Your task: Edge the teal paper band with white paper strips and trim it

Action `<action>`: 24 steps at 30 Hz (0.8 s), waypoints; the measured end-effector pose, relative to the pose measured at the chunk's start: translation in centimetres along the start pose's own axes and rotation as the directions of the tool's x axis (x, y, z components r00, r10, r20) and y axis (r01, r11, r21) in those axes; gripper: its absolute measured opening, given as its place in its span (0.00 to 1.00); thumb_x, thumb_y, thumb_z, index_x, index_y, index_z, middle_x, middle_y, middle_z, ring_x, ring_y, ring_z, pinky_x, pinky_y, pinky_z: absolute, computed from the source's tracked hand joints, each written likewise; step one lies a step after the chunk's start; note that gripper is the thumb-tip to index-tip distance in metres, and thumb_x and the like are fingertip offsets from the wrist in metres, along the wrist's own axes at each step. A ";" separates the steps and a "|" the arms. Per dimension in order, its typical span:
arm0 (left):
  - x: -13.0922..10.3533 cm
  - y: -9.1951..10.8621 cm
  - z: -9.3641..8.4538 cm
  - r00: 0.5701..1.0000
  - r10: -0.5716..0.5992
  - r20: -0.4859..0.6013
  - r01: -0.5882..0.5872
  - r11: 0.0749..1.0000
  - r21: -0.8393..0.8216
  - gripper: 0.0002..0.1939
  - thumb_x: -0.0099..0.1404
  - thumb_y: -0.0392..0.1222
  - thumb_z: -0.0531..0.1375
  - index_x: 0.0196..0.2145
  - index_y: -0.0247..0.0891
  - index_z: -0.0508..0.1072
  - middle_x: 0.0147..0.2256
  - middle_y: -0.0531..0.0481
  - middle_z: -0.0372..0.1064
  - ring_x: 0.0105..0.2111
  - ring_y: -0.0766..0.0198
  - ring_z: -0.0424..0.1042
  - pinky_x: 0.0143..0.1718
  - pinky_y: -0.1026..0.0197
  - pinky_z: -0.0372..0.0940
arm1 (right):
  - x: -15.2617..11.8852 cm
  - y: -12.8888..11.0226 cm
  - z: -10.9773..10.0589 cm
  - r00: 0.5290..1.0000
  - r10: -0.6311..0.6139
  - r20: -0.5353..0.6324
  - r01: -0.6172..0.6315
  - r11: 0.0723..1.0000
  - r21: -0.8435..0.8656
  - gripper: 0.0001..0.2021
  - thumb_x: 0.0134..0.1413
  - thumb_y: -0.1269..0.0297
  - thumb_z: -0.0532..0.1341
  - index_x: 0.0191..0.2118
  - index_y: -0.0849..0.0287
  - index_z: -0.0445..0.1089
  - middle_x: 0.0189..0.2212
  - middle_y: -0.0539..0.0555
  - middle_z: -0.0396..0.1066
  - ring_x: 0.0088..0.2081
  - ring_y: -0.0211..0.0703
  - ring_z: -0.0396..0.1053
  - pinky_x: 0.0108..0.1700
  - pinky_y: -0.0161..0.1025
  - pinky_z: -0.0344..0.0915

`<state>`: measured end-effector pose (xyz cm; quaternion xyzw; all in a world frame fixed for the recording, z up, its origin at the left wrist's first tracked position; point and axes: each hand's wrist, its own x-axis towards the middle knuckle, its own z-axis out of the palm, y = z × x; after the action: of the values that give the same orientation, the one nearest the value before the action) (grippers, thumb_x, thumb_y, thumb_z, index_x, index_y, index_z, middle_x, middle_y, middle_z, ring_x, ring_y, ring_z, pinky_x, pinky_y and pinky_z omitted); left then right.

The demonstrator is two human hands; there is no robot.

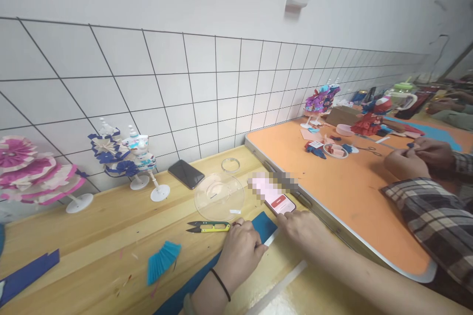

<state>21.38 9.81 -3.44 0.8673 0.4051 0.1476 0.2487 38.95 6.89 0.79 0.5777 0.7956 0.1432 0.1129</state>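
My left hand (pixel 242 246) has its fingers curled down onto a dark blue paper strip (pixel 263 226) with a white edge, on the wooden table. The strip runs under this hand and wrist toward the bottom edge. My right hand (pixel 299 226) is closed at the strip's right end, by the lower edge of a lit phone (pixel 284 204); its fingertips are partly hidden, and what they grip cannot be made out. Yellow and black thread snips (pixel 209 227) lie just left of my left hand. Farther left is a pleated turquoise paper piece (pixel 162 261).
Behind the hands are a clear disc (pixel 219 197), a ring (pixel 230 164) and a dark phone (pixel 186 173). Small dress stands (pixel 160 192) line the wall at left. On the adjoining orange table (pixel 332 197), another person's hands (pixel 417 157) work near paper scraps.
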 end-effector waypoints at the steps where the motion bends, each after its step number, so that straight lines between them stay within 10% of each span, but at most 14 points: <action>1: 0.1 0.0 0.0 1.000 -0.003 -0.003 0.003 1.000 0.003 0.08 0.56 0.44 0.60 0.23 0.39 0.71 0.30 0.51 0.67 0.38 0.59 0.63 0.41 0.57 0.57 | 0.0 0.0 -0.1 1.000 0.024 0.013 -0.024 1.000 0.001 0.11 0.36 0.83 0.58 0.26 0.60 0.61 0.18 0.52 0.69 0.19 0.42 0.68 0.18 0.36 0.38; 24: 2.9 0.4 1.1 0.997 0.037 -0.064 -0.029 0.993 0.117 0.08 0.55 0.46 0.61 0.25 0.40 0.70 0.30 0.53 0.66 0.38 0.59 0.63 0.37 0.59 0.59 | 0.8 -0.9 -1.3 0.950 0.253 0.183 -0.261 0.965 0.021 0.12 0.40 0.86 0.53 0.28 0.63 0.67 0.22 0.58 0.72 0.25 0.50 0.72 0.20 0.35 0.52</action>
<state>23.96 11.48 -3.96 0.8814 0.4067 0.1567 0.1820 37.48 7.27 1.66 0.6892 0.7033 0.0866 0.1513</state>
